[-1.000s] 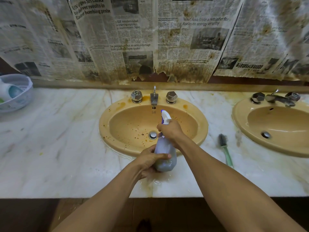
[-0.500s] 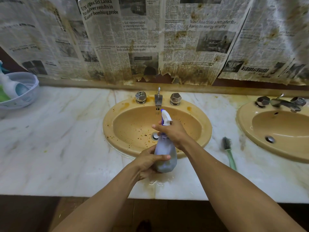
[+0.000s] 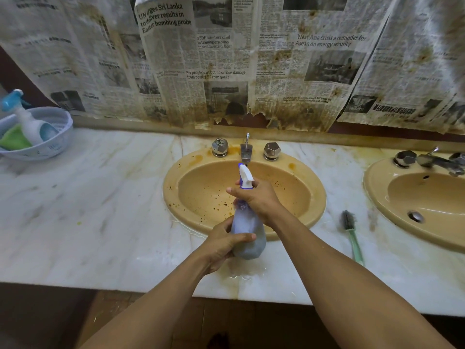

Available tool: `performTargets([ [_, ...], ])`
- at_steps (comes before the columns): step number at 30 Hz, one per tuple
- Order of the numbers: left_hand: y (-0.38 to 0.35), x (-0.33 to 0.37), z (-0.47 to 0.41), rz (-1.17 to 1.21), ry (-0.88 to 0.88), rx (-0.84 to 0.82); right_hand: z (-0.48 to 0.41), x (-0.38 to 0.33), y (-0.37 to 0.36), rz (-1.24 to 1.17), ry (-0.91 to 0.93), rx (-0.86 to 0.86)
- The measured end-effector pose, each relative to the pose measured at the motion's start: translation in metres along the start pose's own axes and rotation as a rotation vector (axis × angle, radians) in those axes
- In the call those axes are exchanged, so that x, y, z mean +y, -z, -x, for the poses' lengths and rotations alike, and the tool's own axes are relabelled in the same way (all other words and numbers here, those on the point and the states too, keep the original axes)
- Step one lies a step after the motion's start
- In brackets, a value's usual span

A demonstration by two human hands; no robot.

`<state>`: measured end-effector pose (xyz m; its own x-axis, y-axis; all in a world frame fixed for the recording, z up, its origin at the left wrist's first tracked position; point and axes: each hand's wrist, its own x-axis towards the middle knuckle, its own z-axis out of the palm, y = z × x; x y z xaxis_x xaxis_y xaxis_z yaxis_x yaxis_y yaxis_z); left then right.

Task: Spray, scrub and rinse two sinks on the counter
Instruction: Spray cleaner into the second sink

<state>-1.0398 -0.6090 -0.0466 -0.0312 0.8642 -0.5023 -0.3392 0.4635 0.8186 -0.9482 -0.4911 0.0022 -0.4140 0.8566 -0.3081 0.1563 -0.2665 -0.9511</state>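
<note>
A yellow sink (image 3: 297,172) speckled with brown spots sits in the marble counter (image 3: 100,222) in front of me. A second yellow sink (image 3: 392,197) lies at the right edge. Over the near rim of the dirty sink I hold a pale spray bottle (image 3: 247,233) with a white nozzle pointing toward the tap (image 3: 246,151). My left hand (image 3: 224,244) grips the bottle's body from the left. My right hand (image 3: 259,200) wraps the neck and trigger. A green-handled scrub brush (image 3: 352,235) lies on the counter between the sinks.
A white basket (image 3: 52,139) at the far left holds a blue-topped spray bottle (image 3: 27,119) and a green cloth (image 3: 13,139). Stained newspaper (image 3: 226,59) covers the wall behind. A wet patch (image 3: 246,273) lies on the counter under the bottle. The counter's front edge runs below my forearms.
The view has shifted slightly, bringing the basket more into sight. Both hands stay on the spray bottle in about the same place; my right hand's fingers have shifted a little at the neck and trigger.
</note>
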Motion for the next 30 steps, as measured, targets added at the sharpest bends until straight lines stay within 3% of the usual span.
performTargets([
  [7, 0.026, -0.006, 0.007, -0.157, -0.108, 0.057, 0.001, 0.004, -0.025, 0.07, 0.059, -0.05],
  [11, 0.034, -0.016, 0.012, -0.311, -0.198, 0.119, 0.001, 0.004, -0.038, 0.086, 0.015, 0.061],
  [21, 0.054, -0.016, 0.012, -0.163, -0.141, 0.079, -0.012, 0.006, -0.063, 0.244, -0.043, 0.116],
  [30, 0.061, 0.0, -0.001, -0.217, -0.109, 0.017, -0.02, -0.006, -0.059, 0.305, -0.096, 0.245],
])
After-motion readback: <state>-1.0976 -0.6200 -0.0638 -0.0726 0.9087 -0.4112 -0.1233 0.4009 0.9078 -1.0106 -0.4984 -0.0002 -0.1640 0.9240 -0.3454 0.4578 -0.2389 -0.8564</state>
